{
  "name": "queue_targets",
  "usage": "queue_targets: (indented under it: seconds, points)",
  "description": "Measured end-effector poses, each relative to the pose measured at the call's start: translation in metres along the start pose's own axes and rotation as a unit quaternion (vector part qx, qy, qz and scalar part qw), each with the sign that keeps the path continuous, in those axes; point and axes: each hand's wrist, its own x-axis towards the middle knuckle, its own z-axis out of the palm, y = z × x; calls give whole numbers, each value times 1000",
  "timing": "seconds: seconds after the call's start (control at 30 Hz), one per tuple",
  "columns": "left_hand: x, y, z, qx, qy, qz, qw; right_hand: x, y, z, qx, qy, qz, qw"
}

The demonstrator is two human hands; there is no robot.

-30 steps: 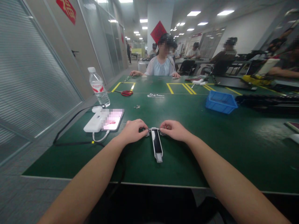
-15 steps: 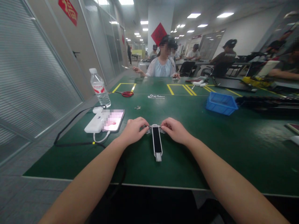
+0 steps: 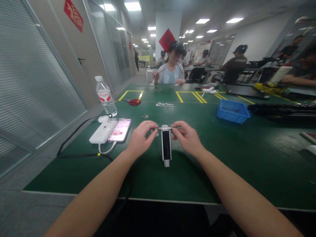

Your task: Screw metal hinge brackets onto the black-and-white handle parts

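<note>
A worker's left hand (image 3: 143,136) and right hand (image 3: 186,136) grip opposite ends of a metal bar (image 3: 165,128) above a green table (image 3: 222,148), thumb and fingers clamped on it at each side. Between the two sets of fingers, and running from the bar back toward the worker, is a white-framed device (image 3: 166,144) with a dark face; whether its near end touches the table cannot be told. Just left of the left fingers lies a lit phone (image 3: 122,130), with a white power bank (image 3: 99,132) farther left and a bottle (image 3: 106,98) upright behind it. Small parts (image 3: 145,116) lie just beyond the left fingers, red-handled scissors (image 3: 134,102) farther out and to the left. A pale strip (image 3: 165,104) lies ahead, between the lines of both hands. Well right of the right fingers and farther off sits a blue bin (image 3: 233,113). Beyond all the fingers' reach, a person (image 3: 171,74) in pale blue sits across the table.
</note>
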Motion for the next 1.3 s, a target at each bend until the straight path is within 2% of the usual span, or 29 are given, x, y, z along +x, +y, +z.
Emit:
queue_targets:
  seconds: [0.17,0.33,0.47,0.7,1.03,1.3]
  points:
    - [0,0,-2,-3,21,18,1000,0,2,0,37,12,2,999]
    - [0,-1,-3,-10,12,14,1000,-1,-1,-1,-5,10,-11,1000]
    - [0,0,-3,-26,-6,-22,999,-1,3,-2,-10,7,-3,1000]
    - [-2,-5,3,-103,-25,-123,987,0,7,0,23,0,26,999]
    - [-5,-13,8,-156,-21,-155,975,-1,2,0,38,-5,32,999]
    - [-4,-14,12,-254,1,-211,944,0,4,0,28,15,4,999]
